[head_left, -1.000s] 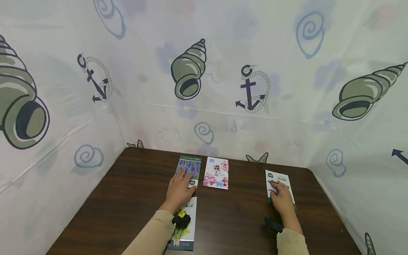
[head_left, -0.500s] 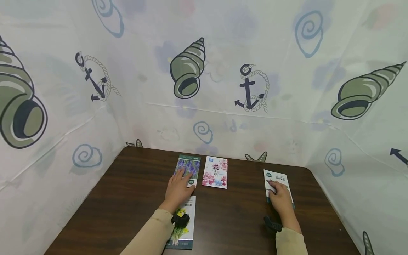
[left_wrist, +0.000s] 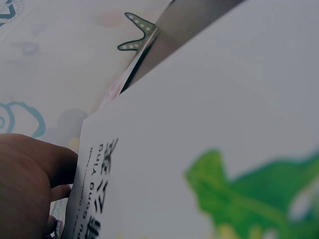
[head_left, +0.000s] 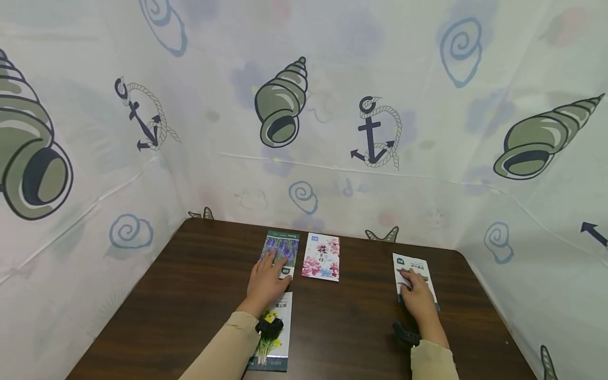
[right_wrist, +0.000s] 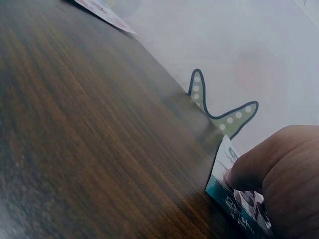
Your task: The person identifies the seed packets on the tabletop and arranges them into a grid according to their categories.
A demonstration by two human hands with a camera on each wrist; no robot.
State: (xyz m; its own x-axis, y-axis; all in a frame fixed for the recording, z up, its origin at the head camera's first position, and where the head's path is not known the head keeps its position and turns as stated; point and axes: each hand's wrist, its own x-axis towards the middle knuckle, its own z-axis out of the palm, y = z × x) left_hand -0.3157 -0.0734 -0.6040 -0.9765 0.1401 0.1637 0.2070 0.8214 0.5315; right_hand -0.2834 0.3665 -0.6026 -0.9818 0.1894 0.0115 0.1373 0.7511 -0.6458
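In the head view, my left hand (head_left: 267, 281) rests with outstretched fingers on a seed packet with purple flowers (head_left: 285, 243), covering its lower part. Under my left forearm lies a white packet with yellow flowers (head_left: 282, 345), whose lettering shows large in the left wrist view. My right hand (head_left: 420, 296) lies on another white packet (head_left: 414, 262) at the table's right side. In the right wrist view, the thumb (right_wrist: 244, 172) touches the face of that packet, near its green-edged end. Most of the right fingers are hidden there.
A packet with pink blossoms (head_left: 321, 257) lies just right of the purple one. All rest on a dark wooden table (head_left: 351, 327), bounded at the back and sides by a white cloth (head_left: 332, 200) printed with shells and anchors. Both wrists wear black bands.
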